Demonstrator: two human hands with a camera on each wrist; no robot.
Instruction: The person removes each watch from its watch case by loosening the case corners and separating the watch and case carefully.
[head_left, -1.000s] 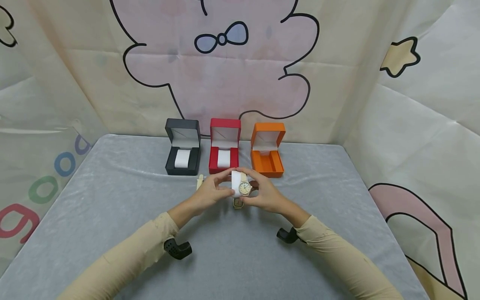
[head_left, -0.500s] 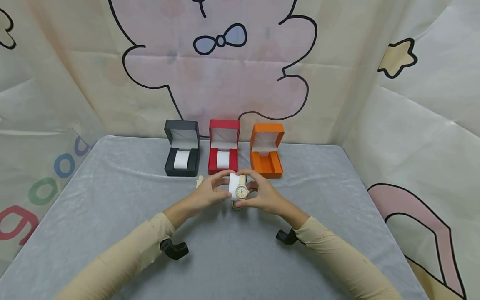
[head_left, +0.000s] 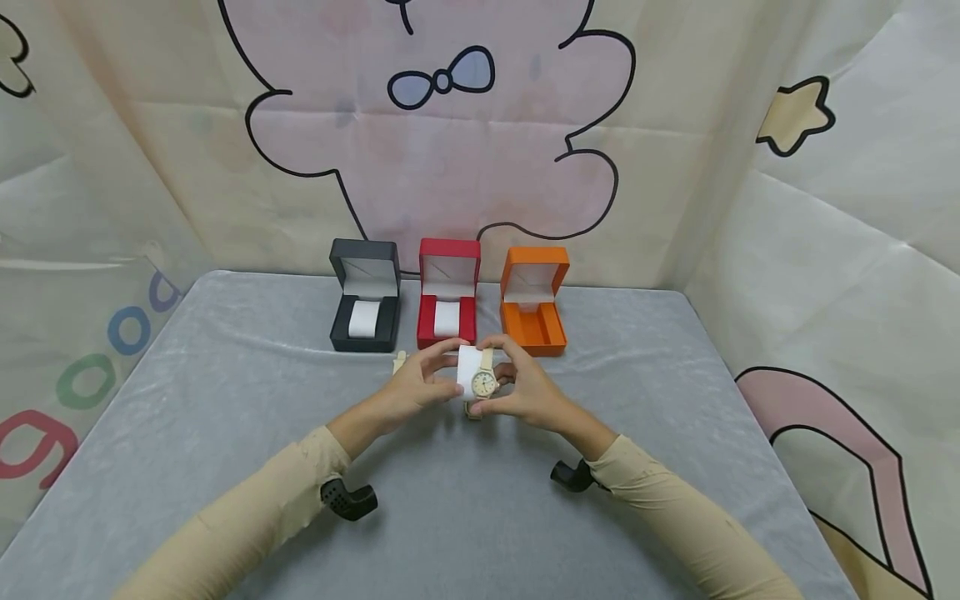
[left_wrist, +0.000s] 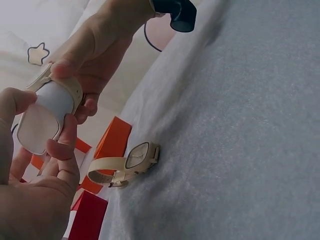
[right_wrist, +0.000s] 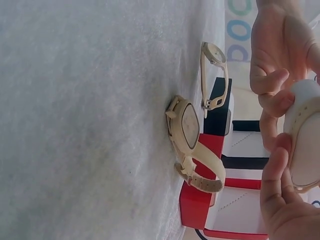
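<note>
A white watch pillow (head_left: 468,371) is held above the table between both hands, with a cream round-faced watch (head_left: 484,383) strapped around its right part. My left hand (head_left: 411,390) grips the pillow's left end with curled fingers and thumb. At the other end, my right hand (head_left: 528,390) holds the watch and pillow, its thumb below the dial. In the left wrist view the pillow's flat end (left_wrist: 37,130) faces the camera. Beneath the hands lies a second cream watch (right_wrist: 189,127) with a squarish face. Another cream watch (right_wrist: 215,55) lies further left, mostly hidden by my left hand in the head view.
Three boxes with raised lids stand in a row at the back: black (head_left: 341,329), red (head_left: 426,329) and orange (head_left: 551,329). White pillows sit in the black and red ones; the orange one shows a divider. A grey cloth (head_left: 480,517) covers the table.
Both hands have brought the pillow and watch slightly nearer and to the left in the head view, covering more of the watch beneath. During the last half second they barely move.
</note>
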